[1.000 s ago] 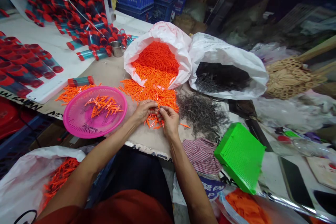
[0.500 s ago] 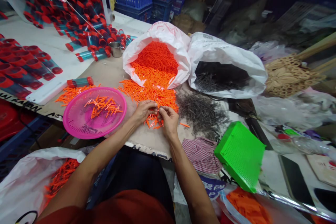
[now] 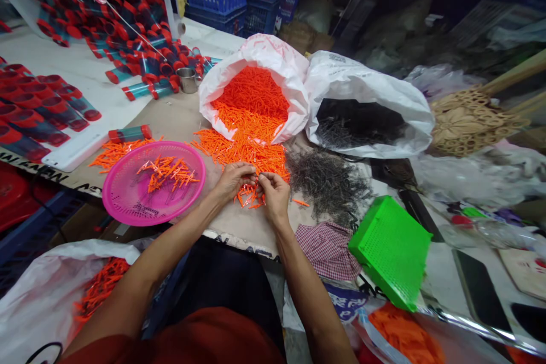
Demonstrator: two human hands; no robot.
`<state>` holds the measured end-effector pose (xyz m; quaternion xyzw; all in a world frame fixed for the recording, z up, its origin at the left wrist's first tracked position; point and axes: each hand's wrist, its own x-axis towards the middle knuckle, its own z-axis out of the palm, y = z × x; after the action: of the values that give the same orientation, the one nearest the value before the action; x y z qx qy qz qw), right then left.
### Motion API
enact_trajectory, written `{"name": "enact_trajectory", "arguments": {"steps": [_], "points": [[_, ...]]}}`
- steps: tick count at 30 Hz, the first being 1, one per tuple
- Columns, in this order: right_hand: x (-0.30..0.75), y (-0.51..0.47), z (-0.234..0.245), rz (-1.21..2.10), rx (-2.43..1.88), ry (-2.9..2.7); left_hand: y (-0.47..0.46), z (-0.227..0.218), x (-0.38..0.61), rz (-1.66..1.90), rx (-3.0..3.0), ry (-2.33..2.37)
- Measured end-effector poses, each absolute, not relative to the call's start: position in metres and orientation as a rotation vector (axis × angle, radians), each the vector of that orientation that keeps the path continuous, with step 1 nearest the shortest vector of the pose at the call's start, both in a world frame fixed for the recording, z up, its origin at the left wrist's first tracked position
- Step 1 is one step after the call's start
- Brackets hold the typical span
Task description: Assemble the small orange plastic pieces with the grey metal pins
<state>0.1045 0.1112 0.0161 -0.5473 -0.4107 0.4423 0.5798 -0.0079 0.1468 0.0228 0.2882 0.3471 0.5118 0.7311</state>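
On the tabletop, a white sack spills orange plastic pieces. The left hand and right hand work side by side just above a small loose heap. Each grip is pressed together at the fingertips, pinching pieces too small to resolve. A low fingertip pinch keeps pieces controlled.

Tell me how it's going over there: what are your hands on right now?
Left hand and right hand close together, fingertips meeting. Over a small heap of orange plastic pieces. Grey metal pins to the right, pink plastic dish to the left.
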Motion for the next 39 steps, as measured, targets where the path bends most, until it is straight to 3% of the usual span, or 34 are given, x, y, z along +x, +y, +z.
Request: {"name": "enact_trajectory", "arguments": {"steps": [39], "points": [[0.1074, 0.1126, 0.0126, 0.911, -1.293, -1.026, 0.1478, 0.0188, -0.0091, 1.115, 0.664, 0.745]]}}
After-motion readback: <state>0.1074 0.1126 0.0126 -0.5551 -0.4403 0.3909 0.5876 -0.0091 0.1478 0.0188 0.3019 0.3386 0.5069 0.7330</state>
